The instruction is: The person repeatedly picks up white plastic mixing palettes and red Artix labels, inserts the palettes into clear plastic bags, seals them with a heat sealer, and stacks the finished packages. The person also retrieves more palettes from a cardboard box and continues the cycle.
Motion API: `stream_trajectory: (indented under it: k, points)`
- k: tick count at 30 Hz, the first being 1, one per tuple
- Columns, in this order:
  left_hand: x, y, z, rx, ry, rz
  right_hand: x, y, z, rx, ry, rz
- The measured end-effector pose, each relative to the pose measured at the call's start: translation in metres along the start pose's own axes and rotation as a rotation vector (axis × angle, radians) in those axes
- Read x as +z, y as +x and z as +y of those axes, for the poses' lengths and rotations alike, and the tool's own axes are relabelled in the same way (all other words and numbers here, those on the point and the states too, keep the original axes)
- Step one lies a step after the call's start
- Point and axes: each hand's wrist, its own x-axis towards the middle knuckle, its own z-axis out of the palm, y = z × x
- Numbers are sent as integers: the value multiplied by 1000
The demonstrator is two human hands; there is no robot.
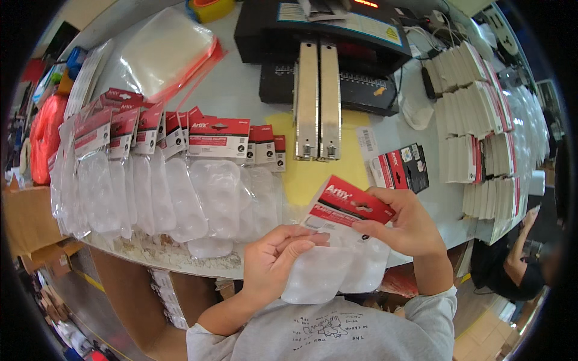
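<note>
Through the head camera I have the right hand [415, 231] grasping the right end of a red-and-white header card [335, 203], thumb in front and fingers bent behind. The left hand [269, 262] sits lower and to the left, thumb and fingers close together against the top of the molded white plastic palette [319, 277]; I cannot tell whether they pinch it or only touch it. That palette hangs below the card at the near edge of the worktable [444, 207], just in front of the person's gray shirt [385, 325]. Its plastic shows two overlapping sections, and I can't make out whether that is one piece or two.

On the left side I see a row of bagged palettes [217, 177] with matching cards, overlapping one another. Beyond them lies a stack of clear bags [168, 54] with red along one edge. Far center stands a black machine [262, 33], two metal rails [308, 102] reaching nearward over a yellow sheet [301, 183]. To the right are a black-and-red card [415, 174] and stacks of folded cards [469, 114]; farther right, a co-worker's arm [516, 256] shows.
</note>
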Motion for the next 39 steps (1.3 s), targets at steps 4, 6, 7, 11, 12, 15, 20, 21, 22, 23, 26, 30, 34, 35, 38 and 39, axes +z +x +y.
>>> stream_trajectory:
  k: [4,6,7,11,12,15,20,21,22,23,26,30,34,35,38,39]
  points:
    - [-4,5,3,-5,-15,1,1,6,0,148,-31,-71]
    - [-5,5,1,9,94,16,3,4,-1,-30,2,-88]
    - [-6,4,1,9,177,23,4,4,-1,-43,-21,-100]
    - [-6,0,2,4,358,75,4,4,-2,-87,-110,-129]
    - [-5,0,2,21,394,80,2,5,-2,-81,-164,-146]
    - [-1,0,3,96,431,94,0,4,-1,-74,-223,-151]
    - [2,3,-3,211,333,208,10,2,9,-76,131,87]
    - [2,3,-5,165,319,219,14,2,12,-36,234,131]
    - [2,3,-5,142,296,232,16,1,14,-89,155,161]
    - [1,2,-6,120,275,247,18,0,15,-116,71,200]
    - [3,2,-6,98,347,224,19,0,17,-105,4,230]
    - [8,5,-7,116,264,249,21,2,15,-89,70,254]
    - [12,6,-10,203,299,273,31,3,12,-200,44,331]
    - [11,6,-11,216,338,279,33,2,12,-207,25,345]
    - [8,4,-10,220,384,295,34,-2,14,-235,-32,429]
    - [6,4,-8,230,370,335,33,-4,16,-247,-52,464]
